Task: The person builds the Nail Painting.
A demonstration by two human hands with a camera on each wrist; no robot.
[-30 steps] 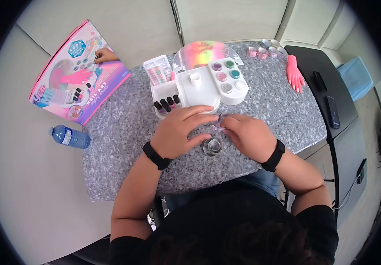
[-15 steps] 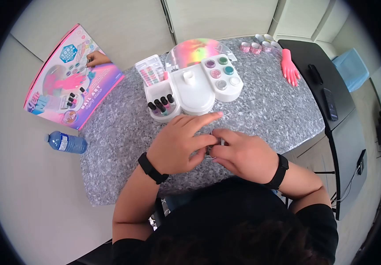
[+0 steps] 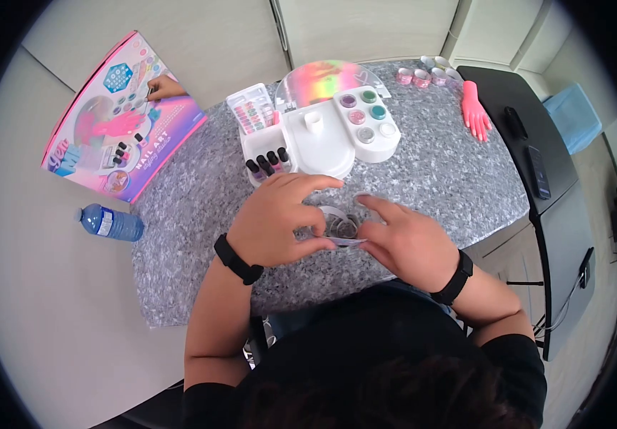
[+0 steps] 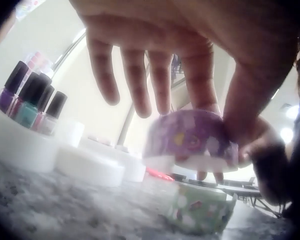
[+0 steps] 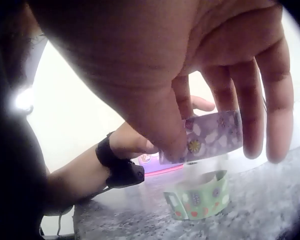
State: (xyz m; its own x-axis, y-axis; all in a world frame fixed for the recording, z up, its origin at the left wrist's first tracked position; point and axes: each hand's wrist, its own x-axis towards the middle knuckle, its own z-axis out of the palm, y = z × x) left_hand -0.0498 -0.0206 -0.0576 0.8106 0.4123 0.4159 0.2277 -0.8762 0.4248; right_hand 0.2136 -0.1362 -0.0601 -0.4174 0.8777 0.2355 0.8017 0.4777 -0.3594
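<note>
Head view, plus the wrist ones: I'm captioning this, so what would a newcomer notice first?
Probably the bright pink model hand near the tabletop's right edge and the big pink-and-purple Nail Art box at the left. Next, the purple patterned band pinched by the left hand and right hand, above a green band standing on the tabletop.

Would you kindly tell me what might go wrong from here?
The left hand and right hand hold the purple band above the green band; a slip could drop one onto the other.
Pressing too hard might bend the thin-looking purple band.
The left hand is near the nail polish bottles, so it might tip one.
</note>
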